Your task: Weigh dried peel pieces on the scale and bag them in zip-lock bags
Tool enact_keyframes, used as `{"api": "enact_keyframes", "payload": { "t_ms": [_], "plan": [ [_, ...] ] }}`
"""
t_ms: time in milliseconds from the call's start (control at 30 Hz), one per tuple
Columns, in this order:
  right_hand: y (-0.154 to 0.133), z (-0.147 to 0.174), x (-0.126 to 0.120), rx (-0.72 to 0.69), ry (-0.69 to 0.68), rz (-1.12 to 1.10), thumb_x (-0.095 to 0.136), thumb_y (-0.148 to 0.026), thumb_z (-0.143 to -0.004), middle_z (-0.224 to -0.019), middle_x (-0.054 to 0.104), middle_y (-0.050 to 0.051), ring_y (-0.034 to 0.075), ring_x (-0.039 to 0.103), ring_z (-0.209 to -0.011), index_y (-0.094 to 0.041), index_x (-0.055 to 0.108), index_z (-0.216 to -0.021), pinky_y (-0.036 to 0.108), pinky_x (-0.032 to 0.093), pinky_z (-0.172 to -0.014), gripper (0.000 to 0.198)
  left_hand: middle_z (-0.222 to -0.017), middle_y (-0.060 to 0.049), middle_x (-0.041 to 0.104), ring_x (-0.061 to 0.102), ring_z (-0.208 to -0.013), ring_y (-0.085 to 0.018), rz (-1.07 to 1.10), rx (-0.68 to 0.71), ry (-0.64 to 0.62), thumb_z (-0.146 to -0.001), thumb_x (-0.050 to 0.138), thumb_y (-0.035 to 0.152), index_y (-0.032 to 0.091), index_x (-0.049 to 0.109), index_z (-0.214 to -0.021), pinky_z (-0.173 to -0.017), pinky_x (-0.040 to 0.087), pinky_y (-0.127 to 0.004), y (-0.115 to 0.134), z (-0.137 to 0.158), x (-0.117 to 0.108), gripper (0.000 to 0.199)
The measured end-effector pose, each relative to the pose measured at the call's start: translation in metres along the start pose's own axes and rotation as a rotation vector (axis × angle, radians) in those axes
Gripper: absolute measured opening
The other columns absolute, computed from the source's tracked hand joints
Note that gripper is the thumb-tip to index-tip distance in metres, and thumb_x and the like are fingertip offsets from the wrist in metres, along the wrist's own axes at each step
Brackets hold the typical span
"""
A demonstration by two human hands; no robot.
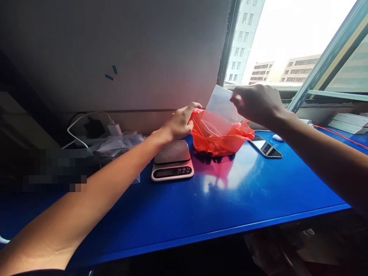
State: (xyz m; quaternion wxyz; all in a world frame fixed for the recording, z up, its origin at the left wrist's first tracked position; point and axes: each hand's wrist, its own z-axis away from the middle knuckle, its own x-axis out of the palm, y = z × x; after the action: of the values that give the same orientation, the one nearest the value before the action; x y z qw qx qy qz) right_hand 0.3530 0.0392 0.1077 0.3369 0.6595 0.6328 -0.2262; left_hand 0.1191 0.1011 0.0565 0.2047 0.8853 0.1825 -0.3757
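Note:
A red plastic bag point(215, 145) stands with its mouth open on the blue table, a little right of the middle. At its left rim, my left hand point(181, 122) is closed on the bag's edge. My right hand point(257, 101), above the bag's right side, pinches the upper corner of a translucent whitish plastic sheet or flat bag point(220, 103). The lower part of that sheet is inside the red bag, where pale, see-through material also shows. A white digital kitchen scale point(172, 161) sits just left of the red bag, partly under my left forearm; its display is dark.
Clear plastic bags point(117, 145) lie left of the scale, near a white charger point(114, 128) with a cable. A smartphone point(266, 147) rests right of the red bag. White boxes point(349, 122) are at the far right, below the window. The blue table's point(201, 226) front edge runs nearest me.

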Motion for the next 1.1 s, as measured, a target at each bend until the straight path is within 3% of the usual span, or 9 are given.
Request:
{"api": "enact_keyframes", "payload": {
  "t_ms": [133, 233, 367, 533, 600, 667, 767, 867, 1100],
  "plan": [
    [0.005, 0.007, -0.017, 0.129, 0.339, -0.118, 0.052, -0.028, -0.087, -0.066, 0.059, 0.004, 0.011, 0.049, -0.061, -0.013, 0.069, -0.09, 0.032, 0.036, -0.065, 0.023, -0.108, -0.01, 0.067, 0.064, -0.083, -0.018, 0.126, -0.198, 0.082, -0.082, 0.057, 0.021, 0.015, 0.053, -0.121, -0.074, 0.052, -0.03, 0.018, 0.019, -0.01, 0.039],
    [-0.009, 0.028, -0.023, 0.185, 0.567, -0.423, 0.053, -0.022, -0.088, -0.07, 0.059, 0.002, 0.006, 0.046, -0.056, -0.012, 0.066, -0.085, 0.027, 0.038, -0.062, 0.017, -0.126, -0.014, 0.059, 0.061, -0.107, -0.025, 0.374, -0.285, 0.116, -0.089, 0.052, 0.048, 0.016, 0.046, -0.132, -0.083, 0.052, -0.034, 0.031, 0.045, -0.014, 0.054],
    [-0.061, 0.073, -0.004, 0.225, 0.592, -1.036, 0.049, -0.029, -0.093, -0.07, 0.056, 0.0, 0.005, 0.04, -0.044, -0.017, 0.058, -0.088, 0.022, 0.031, -0.044, 0.016, -0.117, -0.011, 0.063, 0.061, -0.107, -0.027, 0.67, -0.375, 0.092, -0.088, 0.047, 0.061, 0.019, 0.053, -0.124, -0.084, 0.052, -0.035, 0.032, 0.08, -0.017, 0.055],
    [-0.104, 0.118, 0.024, -0.036, 0.06, -1.382, 0.045, -0.054, -0.092, -0.059, 0.052, -0.002, 0.009, 0.043, -0.046, -0.02, 0.058, -0.094, 0.024, 0.037, -0.045, 0.036, -0.065, 0.0, 0.058, 0.055, -0.061, -0.012, 0.853, -0.481, 0.168, -0.087, 0.055, 0.039, 0.018, 0.059, -0.073, -0.062, 0.046, -0.024, 0.007, 0.116, -0.031, 0.025],
    [-0.101, 0.12, 0.027, -0.142, -0.15, -1.554, 0.032, -0.072, -0.087, -0.061, 0.056, 0.002, 0.013, 0.05, -0.051, -0.019, 0.06, -0.087, 0.027, 0.041, -0.049, 0.06, -0.058, -0.001, 0.054, 0.051, -0.057, -0.013, 0.865, -0.494, 0.079, -0.084, 0.053, 0.033, 0.017, 0.055, -0.06, -0.057, 0.043, -0.025, -0.003, 0.125, -0.038, 0.029],
    [-0.092, 0.116, 0.029, -0.075, -0.29, -1.725, 0.017, -0.077, -0.086, -0.065, 0.058, 0.005, 0.016, 0.054, -0.057, -0.019, 0.06, -0.08, 0.03, 0.043, -0.053, 0.072, -0.053, -0.003, 0.052, 0.05, -0.055, -0.015, 0.878, -0.48, -0.052, -0.08, 0.047, 0.033, 0.017, 0.052, -0.051, -0.056, 0.042, -0.028, -0.008, 0.13, -0.041, 0.033],
    [-0.084, 0.108, 0.036, 0.105, -0.413, -1.842, 0.016, -0.069, -0.09, -0.063, 0.055, 0.004, 0.016, 0.051, -0.058, -0.019, 0.058, -0.077, 0.03, 0.042, -0.056, 0.067, -0.052, -0.004, 0.051, 0.046, -0.052, -0.015, 0.856, -0.435, -0.268, -0.074, 0.043, 0.031, 0.018, 0.051, -0.051, -0.052, 0.038, -0.029, -0.008, 0.132, -0.041, 0.028],
    [-0.088, 0.108, 0.048, 0.025, -0.557, -1.774, 0.027, -0.062, -0.092, -0.061, 0.054, 0.003, 0.014, 0.048, -0.058, -0.018, 0.055, -0.069, 0.029, 0.039, -0.059, 0.058, -0.052, -0.002, 0.051, 0.041, -0.049, -0.013, 0.782, -0.387, -0.438, -0.072, 0.046, 0.03, 0.016, 0.054, -0.054, -0.049, 0.033, -0.027, -0.003, 0.133, -0.04, 0.024],
    [-0.099, 0.118, 0.052, -0.152, -0.657, -1.642, 0.044, -0.042, -0.087, -0.055, 0.05, 0.0, 0.012, 0.046, -0.056, -0.017, 0.05, -0.056, 0.026, 0.037, -0.058, 0.041, -0.053, 0.0, 0.05, 0.039, -0.049, -0.011, 0.758, -0.356, -0.427, -0.073, 0.045, 0.03, 0.016, 0.051, -0.053, -0.049, 0.031, -0.025, 0.001, 0.131, -0.042, 0.025]
  ]
}}
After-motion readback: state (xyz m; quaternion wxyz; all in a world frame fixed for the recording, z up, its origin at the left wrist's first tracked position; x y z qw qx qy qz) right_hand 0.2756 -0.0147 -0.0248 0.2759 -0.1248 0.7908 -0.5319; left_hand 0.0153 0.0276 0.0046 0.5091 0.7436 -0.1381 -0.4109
